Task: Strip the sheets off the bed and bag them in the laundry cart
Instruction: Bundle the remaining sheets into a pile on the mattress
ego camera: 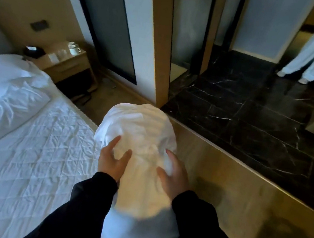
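1. Carries the bundled sheet [140,128] squeezed between both hands, straight ahead of the fingertips and clear of the bed.
2. Presses the left hand [114,161] against the bundle's left flank, fingers spread and nearly straight, pinching nothing.
3. Wraps the right hand [172,173] round the right flank, fingers curved over the cloth.
4. Points the bundle's long axis forward from both hands, toward the dark marble floor [253,116]; neither hand nearer than the other.
5. Leaves the bed [26,151] and its pillows [9,102] off to the left of the left hand.
6. Shows no laundry cart anywhere; probably calls for a two-handed carry, direction impossible to tell.
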